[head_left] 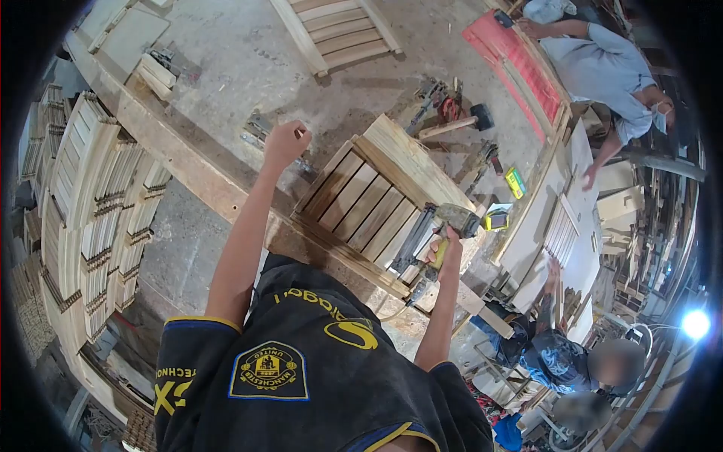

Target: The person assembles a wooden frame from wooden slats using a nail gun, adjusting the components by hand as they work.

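Observation:
A slatted wooden panel (361, 200) lies on the bench in front of me, with a wide board (399, 154) along its far side. My right hand (443, 252) is wrapped round the handle of a nail gun (422, 237), which rests over the panel's right end. My left hand (288, 145) is raised beyond the panel's left corner, its fingers curled in; whether it holds anything small is hidden. Just left of it a metal clamp (260, 128) sits on the bench.
A mallet (478, 119) and more clamps (429, 98) lie beyond the panel. Another slatted panel (343, 30) is at the far side. Stacked panels (90, 218) stand left. Co-workers (610, 71) are at the right, beside a white table (576, 218).

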A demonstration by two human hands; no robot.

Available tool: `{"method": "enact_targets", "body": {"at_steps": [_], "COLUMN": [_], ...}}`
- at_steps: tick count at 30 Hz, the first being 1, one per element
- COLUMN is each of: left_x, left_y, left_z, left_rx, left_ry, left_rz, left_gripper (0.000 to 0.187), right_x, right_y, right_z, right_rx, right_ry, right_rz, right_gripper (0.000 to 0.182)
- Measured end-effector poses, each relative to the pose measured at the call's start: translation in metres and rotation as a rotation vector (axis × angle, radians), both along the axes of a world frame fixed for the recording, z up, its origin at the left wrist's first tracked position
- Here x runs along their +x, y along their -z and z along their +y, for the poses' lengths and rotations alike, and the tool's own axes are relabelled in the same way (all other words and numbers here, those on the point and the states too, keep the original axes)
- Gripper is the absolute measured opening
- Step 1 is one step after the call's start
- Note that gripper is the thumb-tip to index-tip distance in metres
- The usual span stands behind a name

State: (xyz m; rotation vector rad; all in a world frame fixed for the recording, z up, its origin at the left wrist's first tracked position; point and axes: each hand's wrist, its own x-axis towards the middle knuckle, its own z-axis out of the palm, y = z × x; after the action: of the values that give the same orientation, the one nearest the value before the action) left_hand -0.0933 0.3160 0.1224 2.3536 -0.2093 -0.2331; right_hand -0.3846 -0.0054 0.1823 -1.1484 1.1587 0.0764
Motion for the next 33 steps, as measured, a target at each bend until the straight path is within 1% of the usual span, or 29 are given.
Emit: {"method": "enact_targets", "body": {"at_steps": [1,3,4,8,11,12,14,16,19,21,23,25,29,31,33], "left_x": [0.0,0.0,0.0,0.002,0.0,0.0,0.0,-0.001,0.0,0.001,-0.005,-0.003,0.0,0.002,0.003], "left_y": [0.0,0.0,0.0,0.001,0.003,0.004,0.004,0.006,0.005,0.001,0.0,0.001,0.005,0.003,0.001], "left_z": [0.0,0.0,0.0,0.001,0.0,-0.001,-0.001,-0.001,0.0,-0.002,-0.002,-0.002,-0.005,-0.008,-0.008], "left_rx": [-0.001,-0.005,-0.012,-0.007,-0.025,-0.043,-0.059,-0.126,-0.154,-0.14,-0.113,-0.126,-0.108,-0.103,-0.088], "left_ry": [-0.008,-0.009,-0.01,-0.032,-0.028,-0.057,-0.094,-0.114,-0.13,-0.154,-0.166,-0.164,-0.15,-0.154,-0.162], "left_rz": [0.008,0.019,0.025,0.031,0.019,0.015,0.013,-0.044,-0.002,0.005,0.029,-0.072,-0.064,-0.057,-0.049], "left_gripper": [0.023,0.023,0.023,0.024,0.025,0.025,0.025,0.02,0.022,0.021,0.021,0.019,0.02,0.02,0.021], "right_x": [-0.001,-0.004,-0.004,0.013,0.035,0.04,0.054,0.069,0.088,0.099,0.101,0.102,0.099,0.101,0.105], "right_y": [0.002,0.006,0.005,0.009,0.015,0.015,0.011,0.002,0.002,0.003,0.003,0.003,0.002,0.001,-0.003], "right_z": [-0.002,-0.009,-0.011,-0.008,0.005,0.01,0.022,0.038,0.051,0.055,0.062,0.067,0.067,0.069,0.073], "right_rx": [0.003,0.155,0.204,0.27,0.069,0.039,0.047,0.039,0.036,0.041,0.004,0.003,-0.016,-0.088,-0.091], "right_ry": [-0.004,-0.021,-0.038,-0.042,-0.055,-0.093,-0.148,-0.204,-0.185,-0.222,-0.211,-0.22,-0.194,-0.245,-0.248], "right_rz": [0.002,-0.142,-0.175,-0.192,0.05,-0.02,-0.038,-0.081,-0.001,-0.01,0.028,0.023,0.046,0.04,0.018], "right_gripper": [0.041,0.043,0.046,0.047,0.044,0.04,0.039,0.037,0.032,0.031,0.031,0.031,0.031,0.032,0.032]}}
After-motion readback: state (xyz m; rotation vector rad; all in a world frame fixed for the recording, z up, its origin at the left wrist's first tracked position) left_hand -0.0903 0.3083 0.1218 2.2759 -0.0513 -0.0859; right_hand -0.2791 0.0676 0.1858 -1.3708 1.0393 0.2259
